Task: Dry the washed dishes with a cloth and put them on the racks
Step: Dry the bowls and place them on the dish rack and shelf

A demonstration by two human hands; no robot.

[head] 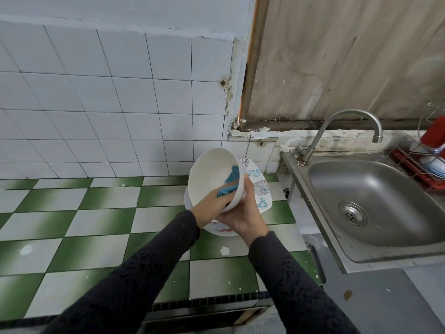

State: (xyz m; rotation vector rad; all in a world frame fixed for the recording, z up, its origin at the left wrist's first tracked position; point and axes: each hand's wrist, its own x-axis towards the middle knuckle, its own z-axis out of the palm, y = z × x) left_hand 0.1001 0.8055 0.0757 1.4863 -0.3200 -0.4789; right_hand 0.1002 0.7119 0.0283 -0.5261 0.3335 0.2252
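A white bowl [209, 174] is held tilted above the counter, its opening turned to the left. My right hand [243, 213] grips it from below, thumb along the rim. My left hand [212, 203] reaches into the bowl and holds a blue cloth [231, 182] against the inside wall. Under and behind the bowl lies a stack of washed dishes, topped by a square plate with a leaf pattern [261, 191]; the lower dishes [221, 231] are mostly hidden by my hands.
A green and white checked tile counter [101, 222] spreads to the left. At right sit a steel sink [375, 201] and its curved tap [342, 126]. At the far right edge stands a red wire rack [423, 165] holding dishes. A white tiled wall rises behind.
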